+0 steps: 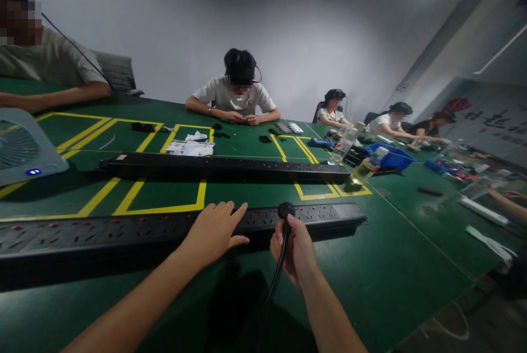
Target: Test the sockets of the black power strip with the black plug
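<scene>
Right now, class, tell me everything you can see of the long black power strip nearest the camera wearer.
The power strip is a long, straight, dark bar, apparently plastic or metal. Its upper face carries slotted sockets and small red parts. It lies sockets-up on the green table, its left end cut off by the picture's edge. The left hand lies over it, apparently touching; the right hand holds a black plug at it, whether inserted is unclear.

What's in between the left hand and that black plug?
In the head view, just a bare stretch of the near power strip shows between the left hand and the black plug, which the right hand holds.
</scene>
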`<state>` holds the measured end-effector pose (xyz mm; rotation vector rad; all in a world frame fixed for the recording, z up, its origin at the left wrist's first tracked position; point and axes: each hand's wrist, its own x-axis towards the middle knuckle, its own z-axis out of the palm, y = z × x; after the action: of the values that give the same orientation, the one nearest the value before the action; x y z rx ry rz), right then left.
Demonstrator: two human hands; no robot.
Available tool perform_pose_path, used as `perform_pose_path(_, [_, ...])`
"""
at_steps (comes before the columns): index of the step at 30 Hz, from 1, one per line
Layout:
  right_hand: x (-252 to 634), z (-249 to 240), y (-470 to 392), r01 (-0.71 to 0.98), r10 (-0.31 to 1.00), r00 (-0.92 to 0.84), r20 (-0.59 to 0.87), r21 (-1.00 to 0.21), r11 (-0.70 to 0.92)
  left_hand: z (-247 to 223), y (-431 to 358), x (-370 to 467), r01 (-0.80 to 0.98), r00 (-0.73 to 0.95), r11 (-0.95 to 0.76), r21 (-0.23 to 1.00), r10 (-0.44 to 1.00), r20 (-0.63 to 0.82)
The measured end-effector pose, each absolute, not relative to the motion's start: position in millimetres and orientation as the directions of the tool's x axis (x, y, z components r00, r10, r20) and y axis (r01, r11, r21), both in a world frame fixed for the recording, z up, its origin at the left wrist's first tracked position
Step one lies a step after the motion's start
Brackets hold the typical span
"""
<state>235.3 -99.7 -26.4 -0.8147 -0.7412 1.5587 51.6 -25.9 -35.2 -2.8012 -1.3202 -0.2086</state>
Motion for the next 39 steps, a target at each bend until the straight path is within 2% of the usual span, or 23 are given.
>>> perform_pose_path(8, [233.6,-27.0,-98.9,-0.544,0.991,-0.069,-0.116,-0.828,-0.135,-37.4,-17.6,37.6,0.689,0.698,-0.708,0.155,0.706,0.119])
perform_pose_path(16, [220.3,-19.9,-97.8,-0.549,0.935,-0.27,-0.229,-0.761,-0.345,-30.6,-18.4,32.0,0.695,0.702,-0.702,0.157,0.709,0.067])
perform_pose_path(21, [223.4,-20.9,-103.8,-0.608,0.926,-0.345,-0.155,-0.714,-0.347,-21.0,-21.6,18.8,0.713,0.69,-0.689,0.129,0.722,0.048])
perform_pose_path(29, [223.8,-17.0,-115.9,-0.755,0.951,-0.309,0.008,-0.611,-0.239,-14.7,-21.6,17.2,0.709,0.697,-0.694,0.125,0.716,0.02])
perform_pose_path(35, [226.2,-20.2,-116.4,-0.717,0.954,-0.298,-0.02,-0.655,-0.238,-11.8,-22.2,16.9,0.708,0.699,-0.694,0.131,0.715,0.011])
perform_pose_path(39, [227.5,-23.4,-120.3,-0.748,0.956,-0.294,-0.02,-0.618,-0.243,-13.7,-20.3,16.4,0.702,0.704,-0.699,0.138,0.71,0.014])
